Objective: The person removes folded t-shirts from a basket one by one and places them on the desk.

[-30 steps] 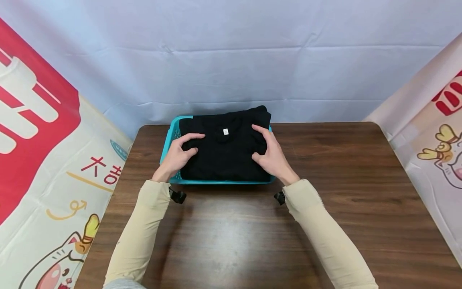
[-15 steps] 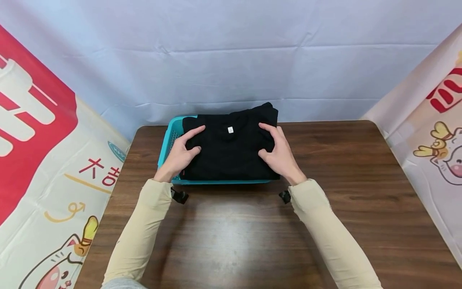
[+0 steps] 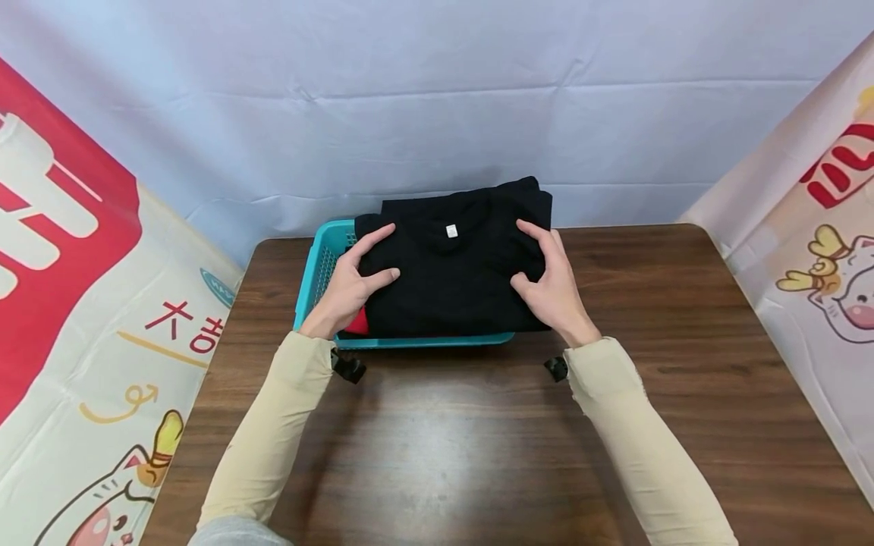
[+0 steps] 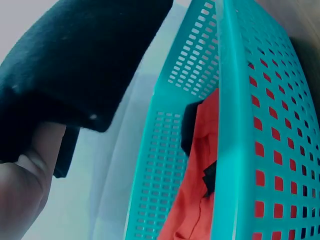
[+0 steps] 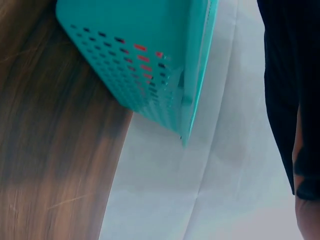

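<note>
A folded black shirt (image 3: 457,277) with a white label at its collar is held up above a teal plastic basket (image 3: 423,343). My left hand (image 3: 347,294) grips its left side, thumb and index finger on top, the other fingers hidden beneath. On the right side my right hand (image 3: 554,292) holds it the same way. The left wrist view shows a gap between the lifted shirt (image 4: 75,60) and the basket rim (image 4: 232,125). Inside the basket lies a red garment (image 4: 192,175) with black parts.
The basket stands near the back edge of a dark wooden table (image 3: 437,440). Behind it hangs a pale cloth backdrop (image 3: 437,114). Printed cloths with cartoon cats flank the table, one on the left (image 3: 89,318) and one on the right (image 3: 819,227).
Both hands have raised the black shirt out of the basket and moved it to the right. A bit of red has come into sight at the basket's left front.
</note>
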A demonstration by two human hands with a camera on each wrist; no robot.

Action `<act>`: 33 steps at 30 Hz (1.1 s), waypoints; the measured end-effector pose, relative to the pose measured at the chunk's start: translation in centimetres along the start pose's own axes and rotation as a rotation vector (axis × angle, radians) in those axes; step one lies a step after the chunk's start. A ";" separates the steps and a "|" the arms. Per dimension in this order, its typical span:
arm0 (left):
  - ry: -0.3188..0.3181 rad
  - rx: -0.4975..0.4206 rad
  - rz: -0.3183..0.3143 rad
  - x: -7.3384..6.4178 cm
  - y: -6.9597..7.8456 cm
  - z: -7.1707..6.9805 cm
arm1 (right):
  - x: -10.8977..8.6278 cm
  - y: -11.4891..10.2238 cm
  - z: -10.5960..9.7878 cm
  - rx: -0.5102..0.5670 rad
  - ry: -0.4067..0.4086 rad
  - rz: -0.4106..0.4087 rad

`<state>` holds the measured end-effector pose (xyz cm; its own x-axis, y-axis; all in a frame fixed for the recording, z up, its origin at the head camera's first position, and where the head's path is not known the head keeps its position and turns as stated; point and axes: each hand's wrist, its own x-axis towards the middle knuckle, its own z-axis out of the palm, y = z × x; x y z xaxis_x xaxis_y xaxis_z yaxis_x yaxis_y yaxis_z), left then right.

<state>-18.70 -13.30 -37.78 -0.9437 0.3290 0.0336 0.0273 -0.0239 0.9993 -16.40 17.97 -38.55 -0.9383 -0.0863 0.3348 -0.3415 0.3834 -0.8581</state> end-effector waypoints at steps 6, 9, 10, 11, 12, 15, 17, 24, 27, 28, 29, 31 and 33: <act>-0.041 0.022 0.014 0.5 0.0 0.9 | -0.2 0.3 -0.9 -0.012 0.030 0.000; -0.049 0.051 0.011 0.8 0.0 1.4 | -0.3 0.5 -1.5 -0.023 0.036 0.008; -0.052 0.061 0.010 0.9 -0.1 1.6 | -0.4 0.5 -1.7 -0.024 0.036 0.013; -0.055 0.067 0.010 1.0 -0.1 1.7 | -0.4 0.5 -1.9 -0.020 0.036 0.018; -0.058 0.076 0.010 1.0 -0.1 1.9 | -0.5 0.4 -2.1 -0.013 0.037 0.019; -0.073 0.074 0.014 1.2 -0.1 2.4 | -0.7 -0.6 -2.7 0.016 0.051 0.009; -0.080 0.064 0.021 1.4 -0.1 2.8 | -0.9 -1.4 -3.1 0.033 0.063 -0.005; -0.106 0.078 0.041 2.3 -0.1 4.1 | -1.3 -2.1 -4.7 0.025 0.086 -0.012; -0.122 0.073 0.039 2.6 0.0 4.6 | -1.4 -1.8 -5.3 0.016 0.093 -0.005; -0.128 0.071 0.039 2.7 0.0 4.7 | -1.4 -1.7 -5.6 0.013 0.097 -0.005; -0.133 0.070 0.038 2.8 0.1 4.8 | -1.4 -1.7 -5.8 0.010 0.100 -0.004; -0.137 0.083 0.042 3.0 0.2 5.1 | -1.5 -1.6 -6.2 0.006 0.108 -0.004; -0.140 0.098 0.048 3.2 0.3 5.5 | -1.5 -1.5 -6.6 -0.005 0.116 -0.004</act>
<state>-19.89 -7.07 -37.32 -0.8857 0.4581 0.0756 0.1093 0.0475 0.9929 -14.14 23.58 -35.24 -0.9242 0.0188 0.3814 -0.3449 0.3878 -0.8548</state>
